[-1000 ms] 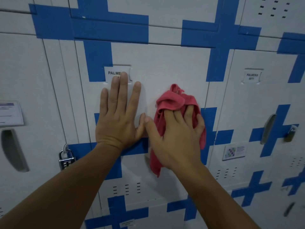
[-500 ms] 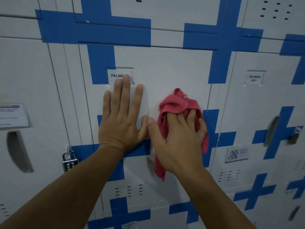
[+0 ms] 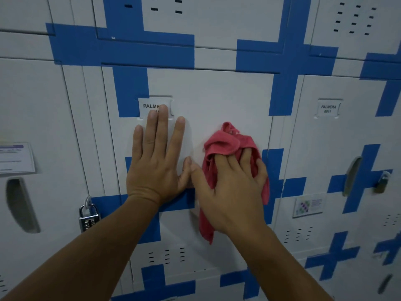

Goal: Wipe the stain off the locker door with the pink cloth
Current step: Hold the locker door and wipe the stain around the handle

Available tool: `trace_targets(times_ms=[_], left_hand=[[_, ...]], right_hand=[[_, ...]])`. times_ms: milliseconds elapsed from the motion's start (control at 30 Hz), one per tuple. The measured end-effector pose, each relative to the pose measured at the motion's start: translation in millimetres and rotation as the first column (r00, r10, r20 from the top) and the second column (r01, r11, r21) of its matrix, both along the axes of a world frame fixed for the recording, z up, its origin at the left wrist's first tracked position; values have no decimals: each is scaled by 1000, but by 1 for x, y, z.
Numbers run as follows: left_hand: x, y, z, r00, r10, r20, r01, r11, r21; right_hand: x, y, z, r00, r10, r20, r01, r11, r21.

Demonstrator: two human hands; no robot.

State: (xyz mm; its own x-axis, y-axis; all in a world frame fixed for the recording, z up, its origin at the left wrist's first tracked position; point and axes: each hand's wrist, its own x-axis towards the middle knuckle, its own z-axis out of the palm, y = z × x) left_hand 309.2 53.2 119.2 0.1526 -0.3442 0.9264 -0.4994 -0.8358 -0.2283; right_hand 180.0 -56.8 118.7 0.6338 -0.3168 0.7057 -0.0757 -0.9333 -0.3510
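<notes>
- White metal lockers crossed with blue painted bands [image 3: 138,48] fill the whole view, seen close up.
- Far left, a paper notice [image 3: 16,157] sits above a recessed door handle [image 3: 20,205].
- A silver combination padlock [image 3: 88,218] hangs at the left edge of the middle locker door [image 3: 217,101].
- On that door, a name label [image 3: 152,106] reads "PALME…"; its end is covered by fingertips.
- The left hand [image 3: 155,168] lies flat on the door, fingers straight and spread, grasping nothing; its thumb touches the right thumb.
- The right hand [image 3: 231,187] presses the pink cloth [image 3: 225,142] against the door, fingers curled into the bunched fabric; one end hangs below the wrist.
- Whether any stain lies under the cloth cannot be told.
- Right of the cloth, the neighbouring locker carries a label "PALMERA 0011" [image 3: 328,108], a small sticker [image 3: 309,205], a handle recess [image 3: 352,175] and a dark padlock [image 3: 383,182].
</notes>
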Motion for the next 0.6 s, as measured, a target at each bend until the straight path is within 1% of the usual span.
trace_targets(times_ms=[100,200,233,267,333,433,500,567,600], left_hand=[[0,-1,1,1000,3,10,-3,1000,-4],[0,0,2,1000,15,6,-15,1000,-1],[0,0,2,1000,16,4,-16,1000,1],[0,0,2,1000,16,3,-16,1000,2],[0,0,2,1000,13,10,-13,1000,2],[1,-1,1,999,18,26,-18,1000,0],[1,-1,0,1000,15,23,-15,1000,-2],[0,-1,1,1000,9,18,-9,1000,1],[0,-1,1,1000,9,14,-9,1000,1]], right_hand=[[3,-2,-15,999,31,-10,-31,999,44],[3,2,-54,985,84,-149,-75,995,65],[3,3,-63,982,86,-170,-78,996,52],[4,3,-68,982,81,-168,-76,996,37],[7,4,-62,991,68,-118,-69,998,-3],[12,2,-36,999,44,-6,-44,998,-40],[13,-6,-18,1000,-7,18,8,998,-56],[14,-17,-11,997,-71,16,71,997,-27],[13,-22,-11,995,-98,13,98,995,18]])
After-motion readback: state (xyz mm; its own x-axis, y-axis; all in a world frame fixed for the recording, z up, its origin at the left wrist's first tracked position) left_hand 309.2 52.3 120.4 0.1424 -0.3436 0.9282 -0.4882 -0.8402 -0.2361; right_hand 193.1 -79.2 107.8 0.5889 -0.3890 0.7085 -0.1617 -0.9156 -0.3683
